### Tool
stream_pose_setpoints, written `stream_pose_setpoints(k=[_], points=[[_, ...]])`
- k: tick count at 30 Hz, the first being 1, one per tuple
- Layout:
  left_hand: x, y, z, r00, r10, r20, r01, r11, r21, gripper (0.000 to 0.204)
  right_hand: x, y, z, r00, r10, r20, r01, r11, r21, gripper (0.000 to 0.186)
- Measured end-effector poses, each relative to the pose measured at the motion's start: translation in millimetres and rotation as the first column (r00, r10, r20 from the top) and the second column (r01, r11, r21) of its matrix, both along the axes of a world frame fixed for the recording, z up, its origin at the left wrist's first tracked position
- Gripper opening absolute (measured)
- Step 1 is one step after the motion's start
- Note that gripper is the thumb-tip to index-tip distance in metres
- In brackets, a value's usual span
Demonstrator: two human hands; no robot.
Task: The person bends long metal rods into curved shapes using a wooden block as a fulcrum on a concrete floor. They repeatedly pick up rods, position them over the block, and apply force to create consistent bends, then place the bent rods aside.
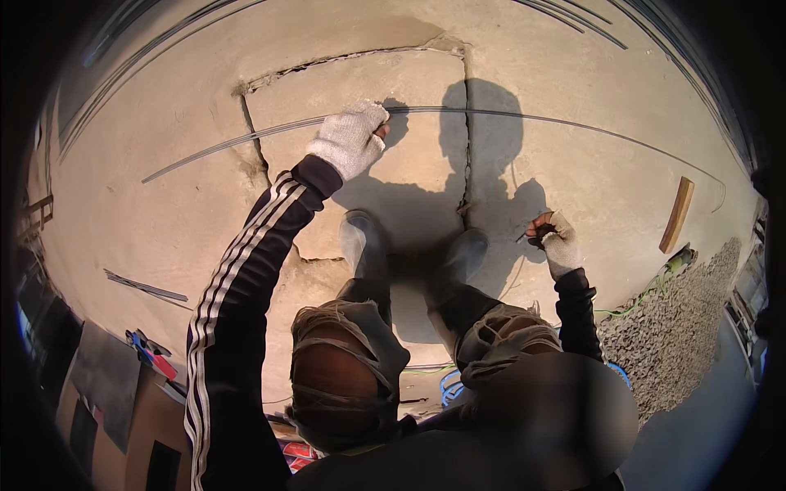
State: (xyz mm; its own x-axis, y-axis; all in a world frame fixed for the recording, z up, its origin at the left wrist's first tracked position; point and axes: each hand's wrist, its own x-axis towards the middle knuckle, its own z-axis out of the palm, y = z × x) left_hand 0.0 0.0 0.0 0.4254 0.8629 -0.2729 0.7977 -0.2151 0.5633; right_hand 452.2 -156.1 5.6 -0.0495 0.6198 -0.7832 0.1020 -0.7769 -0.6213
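The left hand [354, 137], in a pale knit glove, was stretched out over the cracked concrete slab [385, 90] and closed around the long thin steel rod [246, 141]. That rod ran in a shallow arc across the slab, from its left part, through the gloved fist, and on toward the right side. The right hand [557, 241], also gloved, was held lower and nearer the person than the rod, fingers curled around a small dark tool [534, 232]; what kind of tool, I couldn't tell. Both boots [463, 254] stood on the slab between the two hands. Well right of the rod's far end lay a short wooden strip [677, 214], with gravel [688, 327] below it.
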Motion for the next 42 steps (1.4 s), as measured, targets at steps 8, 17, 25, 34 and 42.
stream_pose_setpoints(k=[8,17,25,34,42], points=[[47,22,-76,0.986,-0.165,-0.025,0.166,0.964,0.206,0.023,-121,71,-36,0.977,-0.070,-0.203,0.073,0.997,0.009,0.023],[60,16,-100,0.973,-0.222,-0.064,0.230,0.898,0.375,0.029,-181,131,-82,0.953,-0.063,0.295,-0.145,0.762,0.631,0.018],[58,17,-105,0.970,-0.217,-0.108,0.242,0.895,0.375,0.031,-157,221,-75,0.548,0.553,0.628,-0.834,0.421,0.357,0.024],[63,14,-110,0.944,-0.212,-0.253,0.299,0.873,0.385,0.035,-176,208,-85,0.377,0.450,0.810,-0.926,0.190,0.326,0.020],[63,13,-117,0.948,-0.198,-0.250,0.288,0.869,0.403,0.037,-178,195,-102,0.400,0.331,0.854,-0.916,0.170,0.363,0.017]])
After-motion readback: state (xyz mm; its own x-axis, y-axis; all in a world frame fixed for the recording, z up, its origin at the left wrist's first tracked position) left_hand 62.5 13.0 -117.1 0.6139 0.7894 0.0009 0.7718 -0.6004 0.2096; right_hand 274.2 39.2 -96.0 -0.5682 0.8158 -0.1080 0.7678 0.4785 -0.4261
